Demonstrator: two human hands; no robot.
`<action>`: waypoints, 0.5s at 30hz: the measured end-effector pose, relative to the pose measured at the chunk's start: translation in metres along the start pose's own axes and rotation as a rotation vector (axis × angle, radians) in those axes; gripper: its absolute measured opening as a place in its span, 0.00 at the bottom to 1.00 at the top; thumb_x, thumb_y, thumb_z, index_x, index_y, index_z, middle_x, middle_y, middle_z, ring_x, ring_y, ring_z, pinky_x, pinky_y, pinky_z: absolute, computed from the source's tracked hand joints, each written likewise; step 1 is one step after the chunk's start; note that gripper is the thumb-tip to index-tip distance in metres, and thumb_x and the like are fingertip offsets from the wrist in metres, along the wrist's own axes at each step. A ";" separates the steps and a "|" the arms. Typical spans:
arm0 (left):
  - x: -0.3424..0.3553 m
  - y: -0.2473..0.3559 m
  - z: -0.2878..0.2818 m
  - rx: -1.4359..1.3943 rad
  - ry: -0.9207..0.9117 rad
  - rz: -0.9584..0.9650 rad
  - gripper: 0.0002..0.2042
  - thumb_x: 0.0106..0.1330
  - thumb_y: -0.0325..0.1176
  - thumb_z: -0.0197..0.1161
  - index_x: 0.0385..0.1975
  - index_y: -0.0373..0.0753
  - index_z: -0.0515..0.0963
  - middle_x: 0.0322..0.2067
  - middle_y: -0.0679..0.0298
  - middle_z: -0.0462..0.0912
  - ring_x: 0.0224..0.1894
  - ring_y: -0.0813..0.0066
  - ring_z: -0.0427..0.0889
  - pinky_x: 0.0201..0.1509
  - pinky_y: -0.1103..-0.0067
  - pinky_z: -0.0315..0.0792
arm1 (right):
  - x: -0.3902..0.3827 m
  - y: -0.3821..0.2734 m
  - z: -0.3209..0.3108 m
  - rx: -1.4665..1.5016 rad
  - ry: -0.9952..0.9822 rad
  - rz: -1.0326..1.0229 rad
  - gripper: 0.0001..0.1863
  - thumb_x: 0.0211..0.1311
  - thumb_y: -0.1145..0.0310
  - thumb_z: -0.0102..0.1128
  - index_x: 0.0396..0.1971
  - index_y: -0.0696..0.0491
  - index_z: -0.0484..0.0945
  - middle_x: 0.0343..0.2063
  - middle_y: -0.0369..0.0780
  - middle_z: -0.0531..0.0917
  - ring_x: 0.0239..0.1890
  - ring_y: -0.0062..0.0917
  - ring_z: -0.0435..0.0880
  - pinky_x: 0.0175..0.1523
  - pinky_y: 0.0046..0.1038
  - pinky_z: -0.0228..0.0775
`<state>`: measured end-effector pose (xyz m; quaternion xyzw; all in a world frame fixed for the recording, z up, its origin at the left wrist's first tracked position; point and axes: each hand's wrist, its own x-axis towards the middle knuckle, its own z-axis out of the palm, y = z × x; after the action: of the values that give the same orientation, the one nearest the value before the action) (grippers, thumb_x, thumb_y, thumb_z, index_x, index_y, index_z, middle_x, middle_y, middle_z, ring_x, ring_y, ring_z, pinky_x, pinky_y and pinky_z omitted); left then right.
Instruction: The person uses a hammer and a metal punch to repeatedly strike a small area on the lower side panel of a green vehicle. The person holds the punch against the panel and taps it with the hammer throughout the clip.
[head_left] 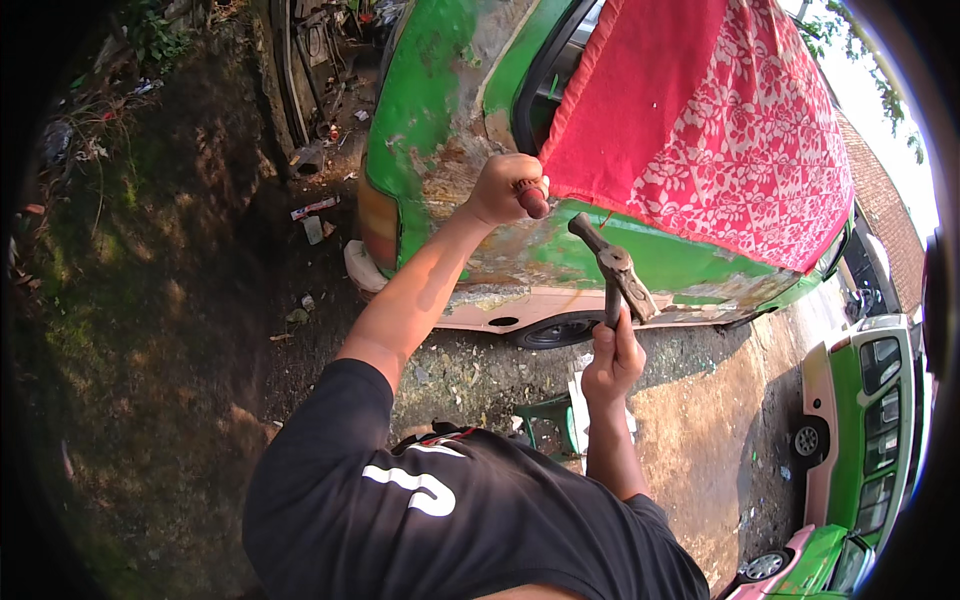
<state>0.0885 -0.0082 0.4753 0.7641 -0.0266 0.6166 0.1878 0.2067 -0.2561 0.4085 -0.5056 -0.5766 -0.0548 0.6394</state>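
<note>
My left hand (508,188) is closed around a reddish-brown handle (532,204) held up at the green vehicle's patched, rusty side panel, just below the window; the tool's far end is hidden by my fist. To its right, my right hand (614,365) grips the metal shaft of a hammer (615,262), its long head raised in front of the panel. The vehicle body (420,150) shows peeling green paint, bare grey-brown patches and a pale pink lower band. A red cloth with white floral print (730,160) hangs over its windows beside my hands.
A wheel (555,330) sits below the panel, with a green plastic stool (548,420) on the littered ground. Green-and-pink vans (868,430) are parked at the right. Debris and old boards (300,90) lie along the left beside dark mossy ground (150,330).
</note>
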 end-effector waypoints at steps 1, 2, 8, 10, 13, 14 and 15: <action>0.001 -0.002 0.001 0.001 -0.011 0.008 0.15 0.50 0.23 0.63 0.12 0.36 0.61 0.12 0.61 0.59 0.16 0.66 0.63 0.21 0.71 0.56 | -0.004 0.003 -0.001 0.062 0.059 -0.050 0.13 0.66 0.77 0.54 0.48 0.64 0.77 0.22 0.40 0.78 0.21 0.21 0.70 0.28 0.23 0.63; 0.001 -0.001 0.000 0.011 -0.012 0.017 0.15 0.51 0.23 0.63 0.12 0.36 0.61 0.12 0.61 0.59 0.16 0.66 0.63 0.21 0.71 0.56 | -0.004 0.001 0.001 0.011 0.040 -0.107 0.14 0.66 0.77 0.54 0.49 0.64 0.77 0.22 0.40 0.78 0.21 0.20 0.70 0.28 0.22 0.63; -0.015 -0.021 -0.002 0.039 -0.059 0.032 0.28 0.52 0.58 0.70 0.12 0.39 0.69 0.14 0.64 0.71 0.19 0.64 0.74 0.24 0.73 0.67 | -0.001 -0.013 0.008 -0.047 -0.030 -0.008 0.16 0.65 0.78 0.54 0.51 0.66 0.75 0.23 0.39 0.78 0.23 0.18 0.71 0.30 0.20 0.64; -0.020 -0.017 -0.006 -0.009 -0.135 0.134 0.24 0.53 0.52 0.71 0.12 0.39 0.69 0.14 0.64 0.71 0.19 0.63 0.74 0.25 0.73 0.68 | -0.012 -0.009 -0.004 -0.009 -0.029 0.018 0.17 0.65 0.77 0.54 0.52 0.67 0.74 0.22 0.35 0.76 0.23 0.15 0.70 0.28 0.19 0.62; -0.027 -0.015 -0.004 0.084 -0.142 0.157 0.17 0.48 0.40 0.70 0.12 0.40 0.68 0.15 0.65 0.72 0.20 0.64 0.75 0.27 0.73 0.69 | -0.030 0.008 -0.011 0.010 -0.020 0.032 0.19 0.66 0.75 0.53 0.55 0.67 0.72 0.21 0.32 0.74 0.21 0.12 0.67 0.26 0.17 0.59; -0.029 -0.010 -0.004 0.098 -0.150 0.159 0.16 0.46 0.38 0.69 0.12 0.40 0.67 0.15 0.65 0.73 0.20 0.64 0.75 0.27 0.73 0.69 | -0.034 0.010 -0.012 0.027 -0.025 0.060 0.20 0.67 0.75 0.53 0.56 0.66 0.72 0.21 0.32 0.74 0.21 0.11 0.66 0.26 0.16 0.59; -0.028 -0.007 -0.002 0.060 -0.128 0.204 0.12 0.42 0.22 0.63 0.14 0.37 0.63 0.15 0.62 0.66 0.17 0.62 0.67 0.23 0.71 0.62 | -0.035 0.013 -0.010 0.036 -0.030 0.072 0.20 0.67 0.74 0.52 0.57 0.66 0.71 0.21 0.31 0.73 0.21 0.11 0.65 0.25 0.16 0.58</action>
<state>0.0819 -0.0067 0.4469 0.8004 -0.0979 0.5830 0.0991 0.2104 -0.2749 0.3746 -0.5152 -0.5685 -0.0138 0.6413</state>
